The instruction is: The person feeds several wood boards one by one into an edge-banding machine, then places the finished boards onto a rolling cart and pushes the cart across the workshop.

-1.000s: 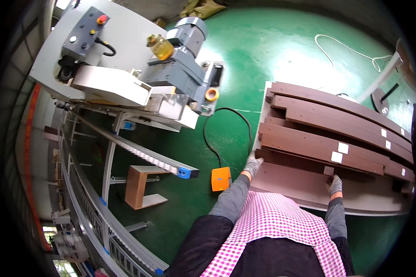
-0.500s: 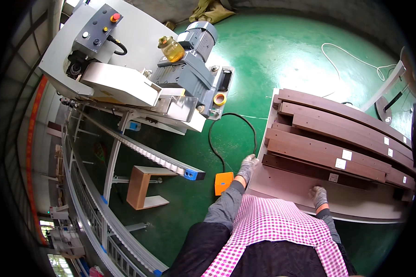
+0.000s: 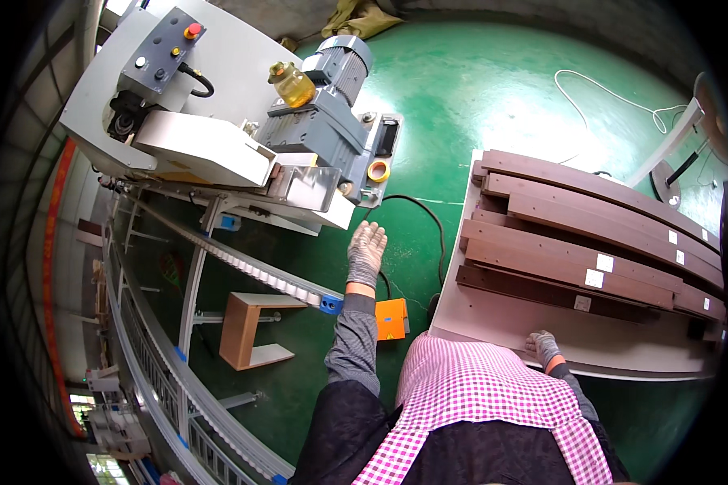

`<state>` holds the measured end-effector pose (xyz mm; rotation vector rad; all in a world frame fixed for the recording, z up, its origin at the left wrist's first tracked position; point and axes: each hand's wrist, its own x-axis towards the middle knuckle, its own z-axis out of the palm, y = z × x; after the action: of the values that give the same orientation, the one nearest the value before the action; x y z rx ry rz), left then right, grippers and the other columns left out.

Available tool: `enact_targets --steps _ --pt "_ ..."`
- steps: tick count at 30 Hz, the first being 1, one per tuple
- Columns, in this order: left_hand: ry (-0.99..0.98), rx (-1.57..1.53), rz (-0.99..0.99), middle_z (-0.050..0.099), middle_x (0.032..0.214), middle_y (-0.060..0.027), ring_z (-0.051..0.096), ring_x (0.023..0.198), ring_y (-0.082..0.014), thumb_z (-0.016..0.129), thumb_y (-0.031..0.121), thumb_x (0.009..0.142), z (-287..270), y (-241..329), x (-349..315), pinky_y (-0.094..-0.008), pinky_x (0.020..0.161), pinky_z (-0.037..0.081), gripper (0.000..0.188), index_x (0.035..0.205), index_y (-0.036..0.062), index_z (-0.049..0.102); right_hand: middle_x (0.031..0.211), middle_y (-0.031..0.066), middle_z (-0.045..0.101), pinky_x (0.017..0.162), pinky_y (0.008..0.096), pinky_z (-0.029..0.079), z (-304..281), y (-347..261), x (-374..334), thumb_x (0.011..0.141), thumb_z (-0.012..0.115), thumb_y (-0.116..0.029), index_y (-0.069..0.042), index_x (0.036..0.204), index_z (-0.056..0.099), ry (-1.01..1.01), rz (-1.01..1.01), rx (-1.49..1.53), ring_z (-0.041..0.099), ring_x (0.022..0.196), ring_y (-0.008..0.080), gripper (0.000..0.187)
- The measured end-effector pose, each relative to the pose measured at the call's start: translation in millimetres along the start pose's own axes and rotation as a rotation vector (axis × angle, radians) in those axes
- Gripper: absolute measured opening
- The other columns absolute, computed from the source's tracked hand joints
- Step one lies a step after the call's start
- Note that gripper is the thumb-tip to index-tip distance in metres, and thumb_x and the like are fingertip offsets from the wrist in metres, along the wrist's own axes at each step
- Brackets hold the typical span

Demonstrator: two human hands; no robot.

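My left hand, in a grey knitted glove, reaches forward over the green floor, fingers stretched out and holding nothing. Closest to it are the end of a roller rail and the machine's lower edge. My right hand, also gloved, is low over the pale board near its front edge; its fingers look loosely apart with nothing in them. Whether it touches the board I cannot tell. Several dark brown wooden strips with white labels lie stacked on that board, beyond my right hand.
A grey machine with a motor and a control box stands ahead on the left. A jar of yellow liquid and a tape roll rest on it. An orange pedal box with a black cable and a brown frame are on the floor.
My left hand has left the board's left edge and swung leftward and forward toward the machine, its fingers opening out. My right hand has shifted slightly left along the board.
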<state>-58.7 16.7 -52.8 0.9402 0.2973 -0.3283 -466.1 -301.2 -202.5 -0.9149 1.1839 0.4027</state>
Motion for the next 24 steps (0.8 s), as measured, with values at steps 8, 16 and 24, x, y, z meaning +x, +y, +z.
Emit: enact_targets --steps 8,16,24 --pt "0.004 -0.195 -0.062 0.043 0.122 -0.0113 0.043 0.111 -0.0279 0.044 0.036 0.087 23 29 24 -0.0447 0.095 0.034 0.047 0.125 0.0094 0.035 0.110 0.0134 0.052 0.079 0.0448 0.043 -25 -1 8 0.087 0.037 -0.024 -0.005 0.113 0.043 0.083 -0.043 -0.012 0.051 0.099 0.0309 0.033" --pt "-0.023 -0.217 -0.017 0.037 0.128 -0.0101 0.034 0.119 -0.0274 0.045 0.053 0.080 50 54 59 -0.0450 0.098 0.029 0.073 0.133 0.0097 0.018 0.107 0.0167 0.052 0.077 0.0432 0.045 -1 22 2 0.083 0.048 -0.020 -0.006 0.116 0.042 0.019 0.016 0.084 0.054 0.093 0.0318 0.036" --pt "0.061 -0.317 -0.057 0.031 0.133 -0.0098 0.031 0.122 -0.0267 0.056 0.056 0.072 75 63 87 -0.0427 0.099 0.028 0.079 0.127 0.0071 0.027 0.098 0.0138 0.054 0.072 0.0407 0.048 1 32 -5 0.083 0.050 -0.018 -0.005 0.116 0.040 -0.017 -0.038 0.120 0.056 0.083 0.0280 0.036"
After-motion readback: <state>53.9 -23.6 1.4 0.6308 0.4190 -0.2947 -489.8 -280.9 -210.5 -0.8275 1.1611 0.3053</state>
